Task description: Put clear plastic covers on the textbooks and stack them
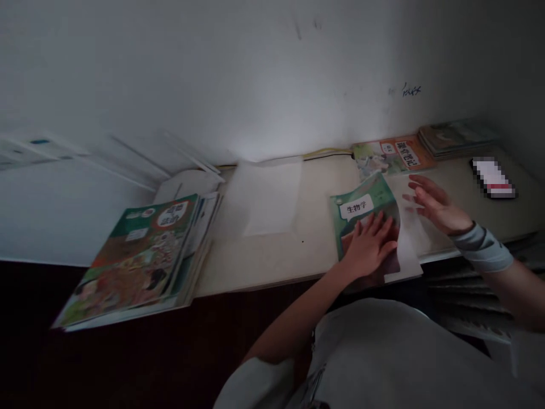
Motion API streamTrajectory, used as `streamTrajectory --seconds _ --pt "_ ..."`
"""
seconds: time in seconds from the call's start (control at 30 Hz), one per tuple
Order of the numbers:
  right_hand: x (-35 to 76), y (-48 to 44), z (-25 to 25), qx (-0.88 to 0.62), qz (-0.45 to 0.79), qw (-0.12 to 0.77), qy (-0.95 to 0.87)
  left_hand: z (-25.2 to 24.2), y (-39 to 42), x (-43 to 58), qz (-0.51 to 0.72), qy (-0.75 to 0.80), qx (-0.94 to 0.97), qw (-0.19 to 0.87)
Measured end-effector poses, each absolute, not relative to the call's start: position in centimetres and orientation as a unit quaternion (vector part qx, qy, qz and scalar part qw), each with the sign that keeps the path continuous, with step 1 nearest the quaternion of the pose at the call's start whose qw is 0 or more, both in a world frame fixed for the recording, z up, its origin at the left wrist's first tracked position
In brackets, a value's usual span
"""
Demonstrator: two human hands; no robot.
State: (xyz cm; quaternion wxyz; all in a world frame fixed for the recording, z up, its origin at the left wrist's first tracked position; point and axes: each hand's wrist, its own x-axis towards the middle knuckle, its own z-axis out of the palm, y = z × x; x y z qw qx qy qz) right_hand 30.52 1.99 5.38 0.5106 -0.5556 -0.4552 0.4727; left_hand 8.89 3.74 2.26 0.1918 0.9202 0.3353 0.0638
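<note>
My left hand (369, 244) lies flat with fingers spread on a green textbook (340, 218), whose cover reads 生物学. A pale sheet or cover flap (409, 250) shows along the book's right side; I cannot tell whether it is part of the book. Just right of it, my right hand (438, 207) is raised with its fingers apart, slightly blurred, with no object visible in it. A wide band wraps that wrist. To the left, a thin whitish translucent sheet (272, 199) rests on the table.
A stack of books (140, 255) overhangs the table's left front edge. Against the wall lie an orange book (402, 156) and another book pile (455, 139). A phone (494, 177) with a blurred-out screen lies at right. A cable (327, 152) runs along the wall.
</note>
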Motion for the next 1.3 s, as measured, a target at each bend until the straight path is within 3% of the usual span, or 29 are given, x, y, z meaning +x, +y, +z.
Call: streamTrajectory --seconds 0.1,0.37,0.5,0.63,0.7,0.8,0.9,1.0,1.17,1.3 --pt "30.6 -0.3 4.8 -0.572 0.445 0.523 -0.447 1.6 2.8 10.3 0.056 0.367 0.913 0.17" --pt "31.2 -4.1 2.3 -0.596 0.452 0.393 -0.535 1.3 3.2 9.0 0.053 0.338 0.932 0.123" --pt "32.0 -4.0 -0.1 -0.617 0.345 0.351 -0.614 0.8 3.8 8.2 0.041 0.303 0.943 0.128" --pt "32.9 -6.7 0.3 -0.696 0.177 0.332 -0.612 1.7 9.2 6.8 0.135 0.372 0.909 0.128" --pt "32.8 -8.9 0.3 -0.73 0.194 0.319 -0.573 2.2 13.2 5.9 0.179 0.416 0.883 0.124" --pt "30.9 -11.6 -0.9 -0.708 0.396 0.339 -0.477 2.4 18.4 5.2 0.153 0.454 0.854 0.206" --pt "27.7 -12.3 -2.4 -0.648 0.495 0.452 -0.363 2.2 20.9 5.6 0.112 0.435 0.833 0.323" --pt "25.6 -11.3 -2.6 -0.675 0.408 0.51 -0.342 1.9 21.1 5.6 0.092 0.416 0.827 0.368" --pt "28.0 -7.6 -1.7 -0.707 0.187 0.521 -0.44 1.2 19.1 2.4 0.076 0.388 0.806 0.442" --pt "30.7 -3.3 0.9 -0.648 0.176 0.512 -0.536 0.8 17.0 -1.8 0.102 0.389 0.768 0.499"
